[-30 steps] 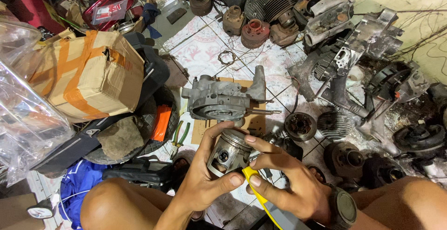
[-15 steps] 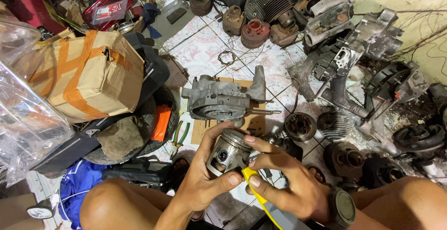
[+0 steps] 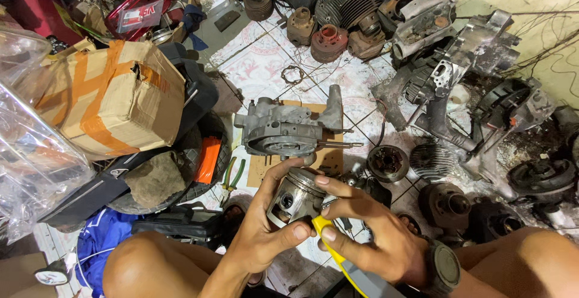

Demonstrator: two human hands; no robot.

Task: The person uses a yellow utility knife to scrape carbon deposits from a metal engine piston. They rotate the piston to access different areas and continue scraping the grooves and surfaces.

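Observation:
My left hand [image 3: 259,231] grips a metal piston [image 3: 295,198] from below and the left, thumb across its skirt. The piston is tilted, crown pointing up and away, with a round pin hole showing on its side. My right hand [image 3: 368,228] holds a tool with a yellow handle [image 3: 338,256] against the piston's lower edge, with the index finger resting over the piston's crown. A grey engine crankcase [image 3: 283,132] lies on a piece of cardboard [image 3: 325,159] on the tiled floor just beyond the hands.
A taped cardboard box [image 3: 114,96] and a clear plastic bag [image 3: 30,147] sit at left. Cylinders [image 3: 329,38], casings and other engine parts [image 3: 458,75] crowd the top and right. Green-handled pliers [image 3: 232,174] lie left of the cardboard. My bare knees frame the bottom.

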